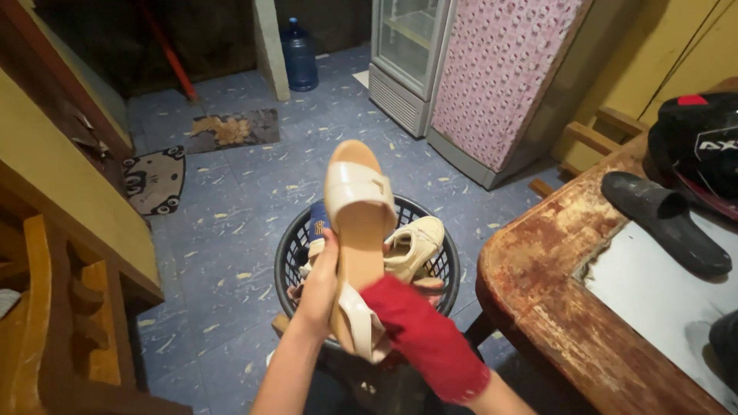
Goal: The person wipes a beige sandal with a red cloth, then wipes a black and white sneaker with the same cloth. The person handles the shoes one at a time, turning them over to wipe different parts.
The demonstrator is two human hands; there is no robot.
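Sandal [358,223] in cream, with a tan insole, is held up over a black basket [286,257], toe pointing away from the person and heel end near the wrists. Left hand [321,283] is clamped on the sandal's left edge at mid-length, fingers wrapped around the side and thumb lying along the insole edge. Right hand [411,323] is wrapped in a red cloth [430,338] and pressed against the sandal's heel part from the right, beside the ankle strap; the cloth hides the fingers, so whether they grip the shoe or only press on it cannot be told. The sandal thus lies between the two hands, with the left beneath and beside it and the right at its lower right.

Inside the basket lies a cream shoe [413,244] just right of the sandal, with a blue item showing at the sandal's left. The basket stands on a blue patterned floor [231,200]. To the right is a worn wooden table [538,277] bearing a black slipper [665,223] and a black helmet [696,150]. Farther off stand a water jug [298,55] and a glass-door fridge [403,61].
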